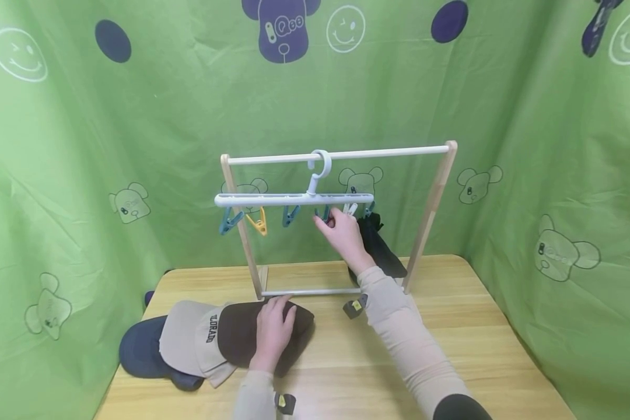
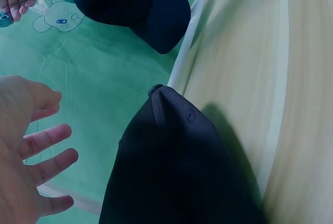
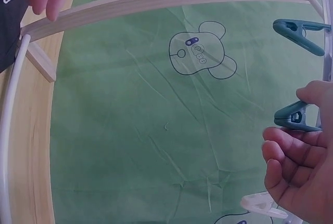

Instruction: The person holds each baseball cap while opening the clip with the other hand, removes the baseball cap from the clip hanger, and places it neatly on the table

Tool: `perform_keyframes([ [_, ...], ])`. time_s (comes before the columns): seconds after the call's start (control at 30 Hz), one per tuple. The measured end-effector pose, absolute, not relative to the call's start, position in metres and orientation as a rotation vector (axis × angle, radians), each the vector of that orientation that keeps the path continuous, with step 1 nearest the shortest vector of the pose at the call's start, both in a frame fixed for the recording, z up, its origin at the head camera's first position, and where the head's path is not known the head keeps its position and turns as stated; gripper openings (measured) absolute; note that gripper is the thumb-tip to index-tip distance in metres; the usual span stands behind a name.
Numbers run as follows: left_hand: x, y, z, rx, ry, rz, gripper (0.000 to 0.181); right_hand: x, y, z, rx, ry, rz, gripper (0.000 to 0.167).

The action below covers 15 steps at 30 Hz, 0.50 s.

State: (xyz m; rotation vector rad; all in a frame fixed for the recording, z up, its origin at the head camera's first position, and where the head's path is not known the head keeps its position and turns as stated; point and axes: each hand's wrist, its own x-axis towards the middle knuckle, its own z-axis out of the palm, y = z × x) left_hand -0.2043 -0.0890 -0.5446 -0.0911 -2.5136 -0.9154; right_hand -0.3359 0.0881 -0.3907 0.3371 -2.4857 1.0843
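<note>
My right hand point(image 1: 345, 233) is raised at a pale clip hanger point(image 1: 273, 200), its thumb and fingers pinching a teal clip point(image 3: 292, 119). In the head view my left hand point(image 1: 273, 329) is over a dark cap point(image 1: 236, 335). The left wrist view shows its fingers spread loosely beside that cap, not curled round it; whether they touch it, I cannot tell. Another dark cap point(image 1: 375, 248) hangs from the right end of the hanger, by a teal clip. A beige cap point(image 1: 185, 335) with lettering and a navy cap point(image 1: 142, 350) lie overlapping at the left.
The hanger hooks onto the top bar point(image 1: 394, 153) of a wooden rack point(image 1: 431, 207) standing on the table point(image 1: 451, 326). More clips hang along it, including a yellow clip point(image 1: 258, 223) and a white clip point(image 1: 350, 209). A green printed curtain point(image 1: 189, 116) surrounds the table.
</note>
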Motion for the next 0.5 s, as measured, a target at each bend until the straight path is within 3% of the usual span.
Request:
perform_keyframes([
  [0.5, -0.216, -0.076, -0.536, -0.169, -2.432, -0.914, 0.032, -0.333, 0.100, -0.398, 0.360, -2.545, 1.030, 0.031],
])
